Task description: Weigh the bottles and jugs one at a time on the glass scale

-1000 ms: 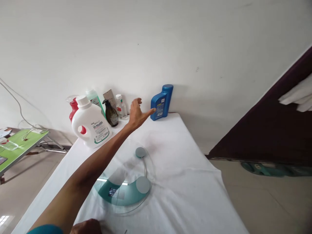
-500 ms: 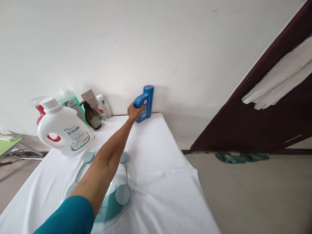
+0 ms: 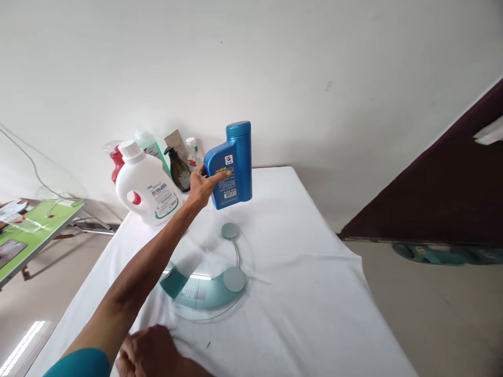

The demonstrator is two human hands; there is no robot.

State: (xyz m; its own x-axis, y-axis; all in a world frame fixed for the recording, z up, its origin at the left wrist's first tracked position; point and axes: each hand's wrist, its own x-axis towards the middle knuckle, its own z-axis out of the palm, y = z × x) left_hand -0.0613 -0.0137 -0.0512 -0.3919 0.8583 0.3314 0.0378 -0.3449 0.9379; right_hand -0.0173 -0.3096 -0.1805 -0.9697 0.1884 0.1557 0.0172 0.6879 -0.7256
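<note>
Now the left hand [image 3: 202, 184] has its grip clamped on the blue bottle [image 3: 231, 166], lifted off the white-covered table [image 3: 306, 293] where it stood by the wall, held upright above the glass scale [image 3: 208, 272]. Down at the near edge, the right hand [image 3: 151, 351] rests on the cloth, fingers loosely curled, holding nothing.

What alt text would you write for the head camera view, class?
A left hand lifts a blue plastic bottle above a round glass scale on a white-covered table; other bottles stand by the wall.
</note>
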